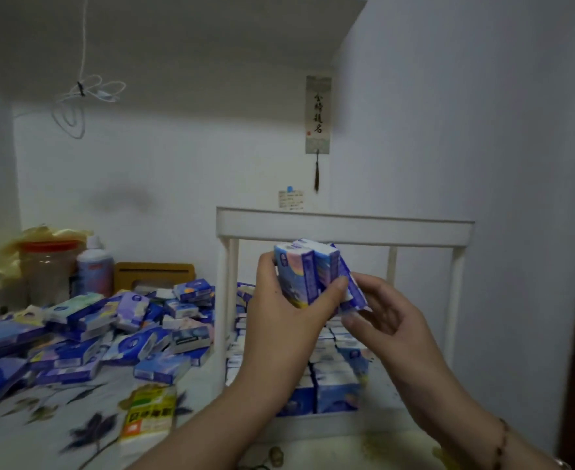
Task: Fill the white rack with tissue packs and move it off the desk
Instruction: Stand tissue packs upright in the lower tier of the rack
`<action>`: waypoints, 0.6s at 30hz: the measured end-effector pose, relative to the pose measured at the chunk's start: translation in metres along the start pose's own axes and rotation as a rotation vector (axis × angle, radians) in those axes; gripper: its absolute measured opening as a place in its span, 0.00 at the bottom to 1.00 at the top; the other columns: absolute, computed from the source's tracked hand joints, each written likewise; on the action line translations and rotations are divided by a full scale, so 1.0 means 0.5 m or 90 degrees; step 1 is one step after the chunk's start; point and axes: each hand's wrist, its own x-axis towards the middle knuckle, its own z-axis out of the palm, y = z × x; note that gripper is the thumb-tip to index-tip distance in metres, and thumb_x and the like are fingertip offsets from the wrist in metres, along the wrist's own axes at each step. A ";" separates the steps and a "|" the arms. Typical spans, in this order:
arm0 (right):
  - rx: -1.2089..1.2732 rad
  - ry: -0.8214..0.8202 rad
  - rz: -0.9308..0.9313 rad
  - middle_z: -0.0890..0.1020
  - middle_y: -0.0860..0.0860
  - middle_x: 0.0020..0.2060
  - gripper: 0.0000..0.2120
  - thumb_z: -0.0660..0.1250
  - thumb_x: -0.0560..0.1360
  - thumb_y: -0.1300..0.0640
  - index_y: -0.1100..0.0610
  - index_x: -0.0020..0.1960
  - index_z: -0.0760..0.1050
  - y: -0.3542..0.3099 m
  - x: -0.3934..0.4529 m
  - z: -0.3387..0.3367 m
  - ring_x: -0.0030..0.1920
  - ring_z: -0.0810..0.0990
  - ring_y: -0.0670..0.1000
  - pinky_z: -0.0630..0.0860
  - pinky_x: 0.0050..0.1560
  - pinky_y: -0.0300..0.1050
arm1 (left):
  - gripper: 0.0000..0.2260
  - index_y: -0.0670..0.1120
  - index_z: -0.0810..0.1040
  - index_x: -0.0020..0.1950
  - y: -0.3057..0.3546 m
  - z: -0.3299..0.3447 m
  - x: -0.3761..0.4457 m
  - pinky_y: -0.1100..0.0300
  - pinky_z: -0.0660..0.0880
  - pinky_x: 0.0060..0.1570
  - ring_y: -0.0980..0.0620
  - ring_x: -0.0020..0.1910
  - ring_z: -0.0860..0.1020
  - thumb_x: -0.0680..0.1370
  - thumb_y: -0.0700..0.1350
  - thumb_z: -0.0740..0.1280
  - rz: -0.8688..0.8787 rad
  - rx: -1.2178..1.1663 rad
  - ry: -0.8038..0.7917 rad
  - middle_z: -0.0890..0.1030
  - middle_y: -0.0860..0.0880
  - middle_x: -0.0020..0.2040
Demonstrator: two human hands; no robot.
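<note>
Left hand (279, 300) grips upright packs (308, 273); right hand (384, 310) pinches their right edge, directly above the rack (343, 225) shelf at lower centre.

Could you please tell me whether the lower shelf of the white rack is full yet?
Partly full. Tissue packs stand in rows on the white rack, with bare shelf showing toward its right post; the far back is hidden behind both hands.

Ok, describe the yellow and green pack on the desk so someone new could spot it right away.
Start at the white rack on the desk and look left of its near corner. One pack lies alone on the floral cloth, nearer than the blue pile. It alone is yellow and green.
</note>
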 end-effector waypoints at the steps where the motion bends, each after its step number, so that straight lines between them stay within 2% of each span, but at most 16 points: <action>1: 0.025 -0.021 0.031 0.83 0.44 0.53 0.20 0.63 0.74 0.73 0.51 0.57 0.76 0.009 0.000 -0.014 0.55 0.81 0.45 0.78 0.49 0.38 | 0.18 0.53 0.72 0.53 -0.010 0.008 0.004 0.69 0.76 0.38 0.63 0.40 0.81 0.69 0.47 0.76 -0.004 0.002 -0.003 0.83 0.58 0.43; 2: 0.061 -0.038 0.066 0.83 0.47 0.54 0.19 0.62 0.74 0.73 0.52 0.57 0.76 0.016 0.003 -0.026 0.55 0.81 0.48 0.78 0.46 0.39 | 0.19 0.53 0.71 0.53 -0.019 0.016 0.006 0.69 0.76 0.38 0.63 0.40 0.80 0.69 0.47 0.77 -0.004 0.012 -0.009 0.82 0.57 0.43; 4: 0.126 -0.047 0.123 0.83 0.55 0.53 0.14 0.65 0.68 0.65 0.57 0.53 0.77 0.030 0.012 -0.047 0.53 0.82 0.53 0.76 0.47 0.44 | 0.21 0.53 0.70 0.54 -0.038 0.029 0.009 0.69 0.76 0.38 0.64 0.42 0.80 0.68 0.46 0.77 0.006 0.050 -0.030 0.81 0.56 0.44; 6: 0.184 -0.042 0.169 0.83 0.59 0.51 0.22 0.71 0.60 0.53 0.60 0.52 0.76 0.043 0.020 -0.060 0.50 0.81 0.54 0.72 0.50 0.46 | 0.21 0.53 0.70 0.54 -0.055 0.041 0.008 0.69 0.76 0.38 0.64 0.43 0.79 0.68 0.46 0.77 0.022 0.084 -0.056 0.80 0.57 0.44; 8: 0.196 -0.051 0.199 0.82 0.58 0.53 0.29 0.72 0.61 0.46 0.61 0.56 0.75 0.052 0.023 -0.062 0.51 0.81 0.54 0.73 0.53 0.45 | 0.21 0.54 0.70 0.55 -0.071 0.050 0.006 0.66 0.77 0.38 0.62 0.42 0.79 0.69 0.47 0.77 0.031 0.097 -0.085 0.80 0.56 0.44; 10: 0.154 -0.050 0.215 0.84 0.54 0.53 0.28 0.71 0.64 0.43 0.56 0.59 0.75 0.057 0.020 -0.059 0.54 0.82 0.50 0.75 0.52 0.41 | 0.21 0.54 0.69 0.57 -0.086 0.057 0.007 0.64 0.78 0.38 0.61 0.42 0.80 0.70 0.44 0.76 0.040 0.106 -0.117 0.80 0.57 0.44; 13: 0.077 -0.028 0.203 0.84 0.48 0.52 0.28 0.76 0.62 0.47 0.50 0.59 0.73 0.059 0.014 -0.055 0.50 0.82 0.44 0.76 0.43 0.35 | 0.21 0.54 0.70 0.55 -0.108 0.064 0.014 0.65 0.77 0.41 0.60 0.45 0.80 0.69 0.37 0.74 0.052 0.126 -0.142 0.79 0.56 0.46; 16: 0.061 0.024 0.174 0.83 0.48 0.52 0.25 0.77 0.67 0.60 0.52 0.59 0.71 0.058 0.011 -0.058 0.47 0.83 0.42 0.75 0.38 0.33 | 0.18 0.57 0.71 0.52 -0.128 0.076 0.020 0.55 0.79 0.47 0.55 0.49 0.79 0.68 0.42 0.73 0.068 0.142 -0.127 0.78 0.51 0.49; 18: 0.044 0.045 0.167 0.82 0.48 0.52 0.22 0.74 0.69 0.64 0.52 0.58 0.69 0.057 0.014 -0.058 0.45 0.82 0.42 0.75 0.38 0.34 | 0.15 0.57 0.71 0.50 -0.134 0.081 0.019 0.55 0.79 0.46 0.55 0.47 0.79 0.67 0.46 0.71 0.065 0.141 -0.115 0.79 0.52 0.47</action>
